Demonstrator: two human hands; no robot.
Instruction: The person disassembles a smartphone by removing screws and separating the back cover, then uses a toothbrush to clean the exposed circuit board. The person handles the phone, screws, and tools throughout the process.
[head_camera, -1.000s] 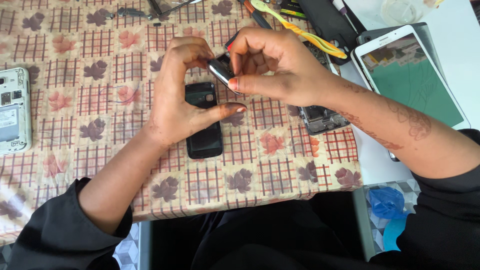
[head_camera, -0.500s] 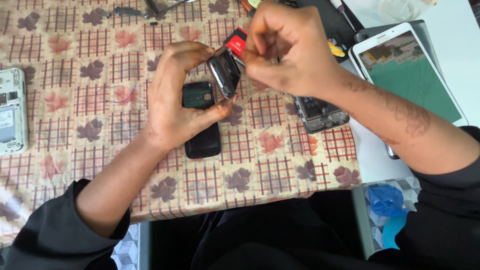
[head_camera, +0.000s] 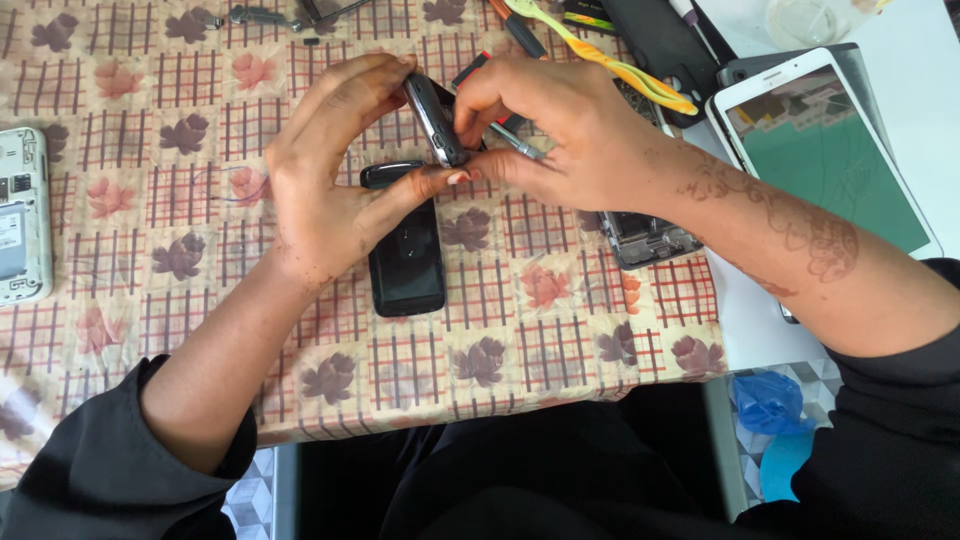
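My left hand (head_camera: 335, 170) pinches a small dark phone part (head_camera: 436, 118) on edge between thumb and fingers, above the table. My right hand (head_camera: 570, 130) touches the same part from the right and grips a thin metal tool (head_camera: 518, 143) whose tip meets the part. Below both hands a black phone (head_camera: 405, 250) lies flat on the patterned tablecloth (head_camera: 150, 200), partly covered by my left thumb.
A white opened phone (head_camera: 22, 215) lies at the left edge. A white-framed tablet (head_camera: 835, 150) rests at the right, a bare circuit board (head_camera: 645, 238) beside my right wrist. Yellow-handled tools (head_camera: 600, 60) and dark cases lie along the far edge. A blue bag (head_camera: 768, 402) sits below the table.
Both hands have lifted the dark part higher off the black phone and turned it on edge. The black phone has stayed on the cloth.
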